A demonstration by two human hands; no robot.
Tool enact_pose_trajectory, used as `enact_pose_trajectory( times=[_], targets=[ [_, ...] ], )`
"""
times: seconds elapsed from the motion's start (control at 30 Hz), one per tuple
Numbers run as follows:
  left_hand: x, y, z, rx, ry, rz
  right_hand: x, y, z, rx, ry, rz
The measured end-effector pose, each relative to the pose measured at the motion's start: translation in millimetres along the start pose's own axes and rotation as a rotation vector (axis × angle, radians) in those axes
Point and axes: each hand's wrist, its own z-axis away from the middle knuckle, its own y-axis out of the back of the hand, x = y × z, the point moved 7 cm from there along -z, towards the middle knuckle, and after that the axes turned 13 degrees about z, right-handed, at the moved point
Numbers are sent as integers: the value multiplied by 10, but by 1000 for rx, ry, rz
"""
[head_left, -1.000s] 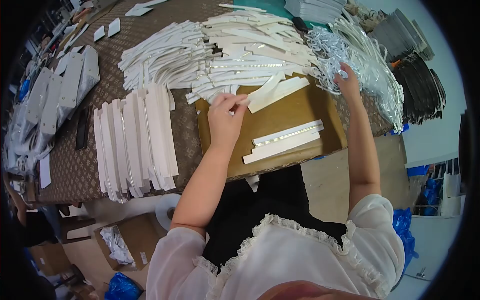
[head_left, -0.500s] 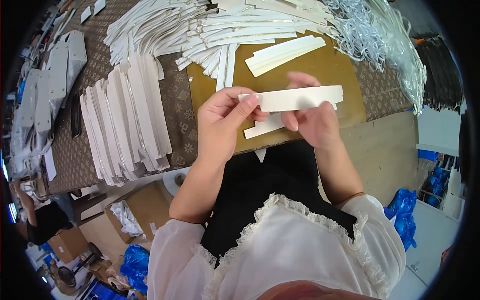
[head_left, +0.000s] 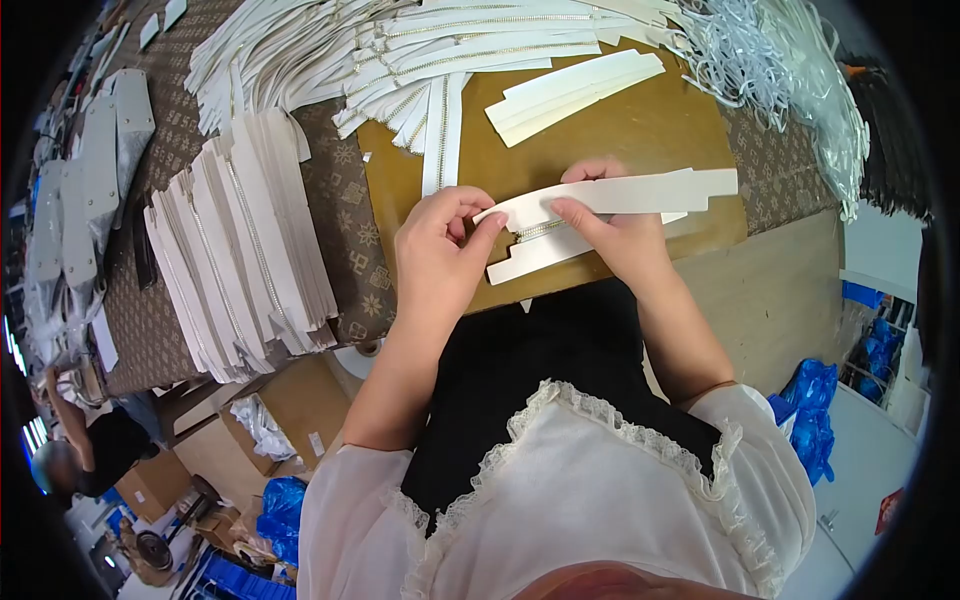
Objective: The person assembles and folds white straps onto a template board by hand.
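Note:
A long white strip (head_left: 655,194) with a stepped right end is held over the brown board (head_left: 590,275). My left hand (head_left: 440,250) pinches its left end between thumb and fingers. Farther along, my right hand (head_left: 635,240) grips the strip, thumb on the front and fingers behind. Beneath it, a white-taped metal zipper (head_left: 538,231) and another white strip (head_left: 545,253) lie on the board, partly hidden by the held strip and my right hand.
A stack of pale stepped strips (head_left: 570,95) lies at the board's far side. Many white zippers (head_left: 480,45) spread behind it, with a bundled zipper pile (head_left: 240,240) to the left. White cords (head_left: 740,60) are heaped far right. Another person (head_left: 110,445) is at lower left.
The strip has shifted right and shows more of its stepped end. My right hand has closed its thumb onto the strip's front. The view has shifted slightly.

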Motion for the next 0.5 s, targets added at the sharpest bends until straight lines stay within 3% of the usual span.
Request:
enact_pose_trajectory(
  times=[0.5],
  targets=[
    [21, 10, -50, -17, 65, -103, 28, -63, -54, -56, -49, 63]
  ],
)
